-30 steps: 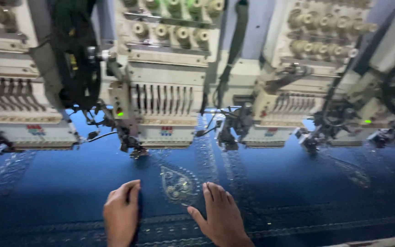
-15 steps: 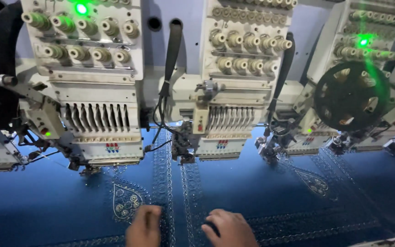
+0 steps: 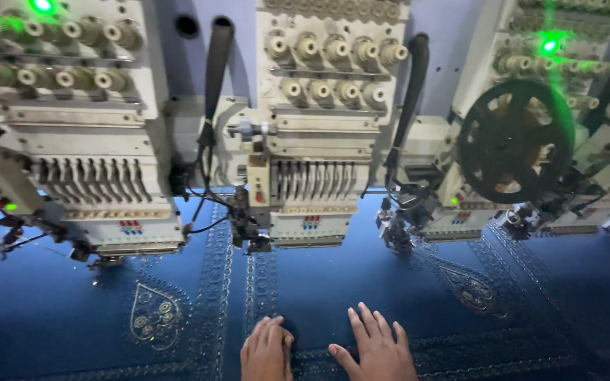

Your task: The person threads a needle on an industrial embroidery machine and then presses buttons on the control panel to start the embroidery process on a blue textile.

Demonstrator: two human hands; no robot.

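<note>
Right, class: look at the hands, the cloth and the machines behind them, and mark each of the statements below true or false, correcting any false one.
1. Both hands rest flat on the blue cloth. True: the left hand and right hand lie palm down on it.
2. The right hand holds scissors. False: it holds nothing, fingers spread.
3. A teardrop pattern is stitched left of the left hand. True.
4. The black wheel sits at the far left. False: it is at the right.
5. The lamp above the wheel glows red. False: it glows green.
</note>
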